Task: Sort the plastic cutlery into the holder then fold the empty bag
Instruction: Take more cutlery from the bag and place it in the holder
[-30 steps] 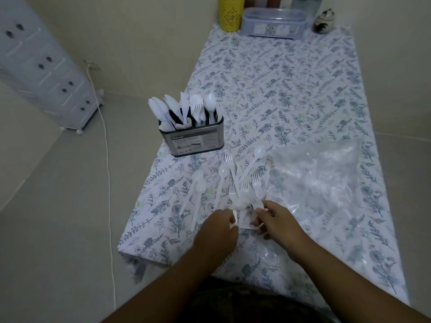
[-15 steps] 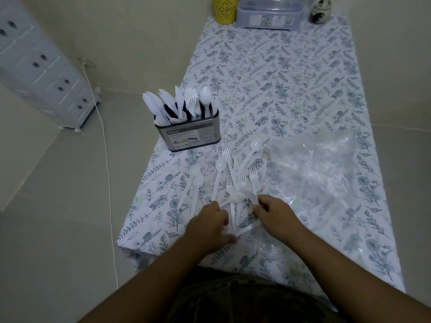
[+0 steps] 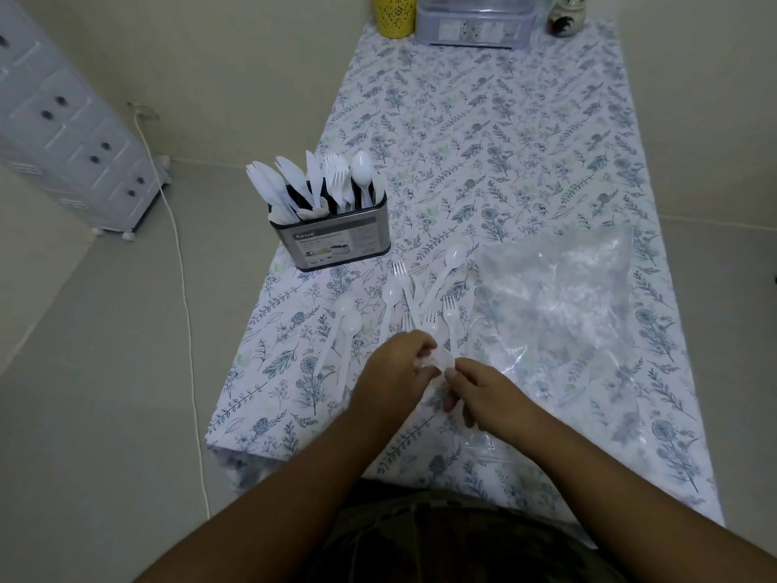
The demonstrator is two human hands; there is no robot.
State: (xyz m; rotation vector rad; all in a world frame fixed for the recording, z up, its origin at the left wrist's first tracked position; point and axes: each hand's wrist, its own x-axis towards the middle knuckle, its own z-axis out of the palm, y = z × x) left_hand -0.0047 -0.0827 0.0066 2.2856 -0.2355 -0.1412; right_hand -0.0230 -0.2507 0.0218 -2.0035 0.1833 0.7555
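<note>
Hands: left grip [image 3: 397, 366] and right grip [image 3: 483, 393] pinched together on seemingly one white plastic spoon [image 3: 443, 360], near loose cutlery [image 3: 414, 302].

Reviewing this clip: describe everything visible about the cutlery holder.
The cutlery holder is a shiny metal-looking box with rounded corners and a dark inner rim, carrying a printed label that reads like "Kossa". It stands upright near the left edge of the floral tablecloth, beyond both hands, neither touching it. White plastic knives, forks and spoons stand in it, heads up, seemingly grouped by type. The loose cutlery lies just in front, apart from it.
</note>
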